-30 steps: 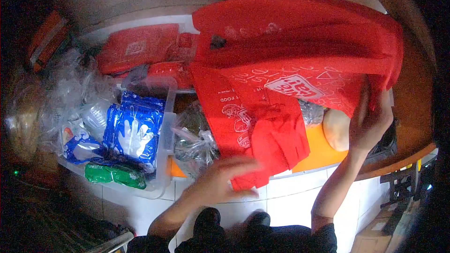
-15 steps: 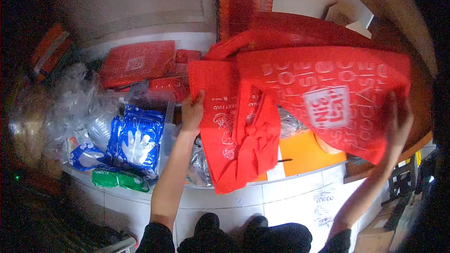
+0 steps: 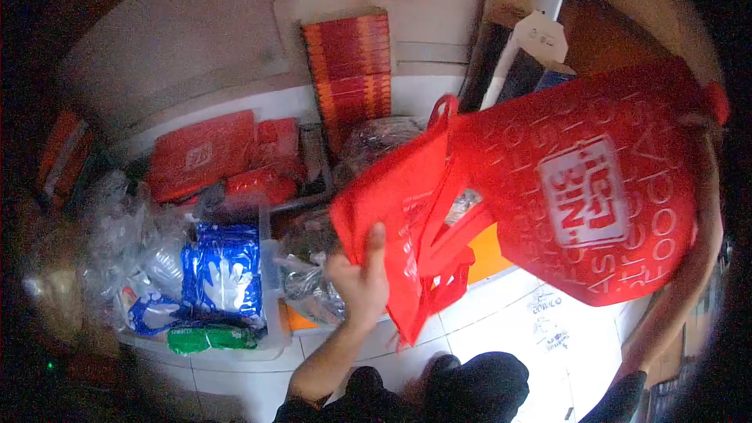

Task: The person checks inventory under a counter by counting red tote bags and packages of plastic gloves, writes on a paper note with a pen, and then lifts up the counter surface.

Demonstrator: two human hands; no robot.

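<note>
A red fabric tote bag (image 3: 509, 180) with white lettering and a white logo stretches between my two hands. My left hand (image 3: 360, 282) grips the edge of its narrower, folded part, thumb on top. My right hand (image 3: 703, 127) is at the far upper corner of the wide printed panel; the cloth hides most of its fingers. A strap loop sticks up at the middle of the bag, and its lower folds hang over the tiled floor.
A clear plastic bin (image 3: 274, 305) at left holds blue glove packs (image 3: 223, 278) and a green pack (image 3: 211, 338). More red bags (image 3: 204, 155) lie behind it. A striped orange-red stack (image 3: 348, 70) leans at the wall. An orange surface (image 3: 487, 254) shows under the bag.
Both hands still hold the red bag. Its wide panel has swung lower and to the right, uncovering the wall behind, while the folded part has tilted. The view has shifted too.
</note>
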